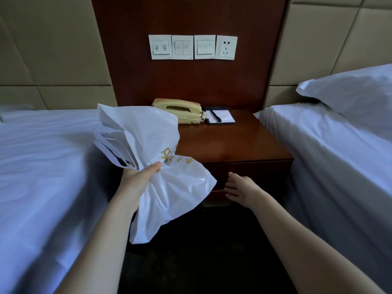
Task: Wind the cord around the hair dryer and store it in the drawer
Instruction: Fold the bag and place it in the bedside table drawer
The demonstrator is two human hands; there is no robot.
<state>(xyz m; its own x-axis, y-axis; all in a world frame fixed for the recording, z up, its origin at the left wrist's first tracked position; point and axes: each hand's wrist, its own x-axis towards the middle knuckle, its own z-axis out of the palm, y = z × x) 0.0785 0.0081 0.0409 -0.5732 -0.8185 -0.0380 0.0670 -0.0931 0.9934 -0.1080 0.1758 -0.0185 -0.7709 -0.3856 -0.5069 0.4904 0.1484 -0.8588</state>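
Between two beds, at the nightstand (233, 143)
The left hand (139, 178) clutches the white bag (148, 132); at three o'clock the right hand (240, 188), fingers slack, hovers near the drawer (261, 172).

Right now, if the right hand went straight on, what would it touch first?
Probably the nightstand's drawer front, just beyond the right hand. Depth is unclear, and the white plastic bag hangs close beside it.

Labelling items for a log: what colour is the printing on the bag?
Yellow-gold, on a white plastic bag; the head view shows it.
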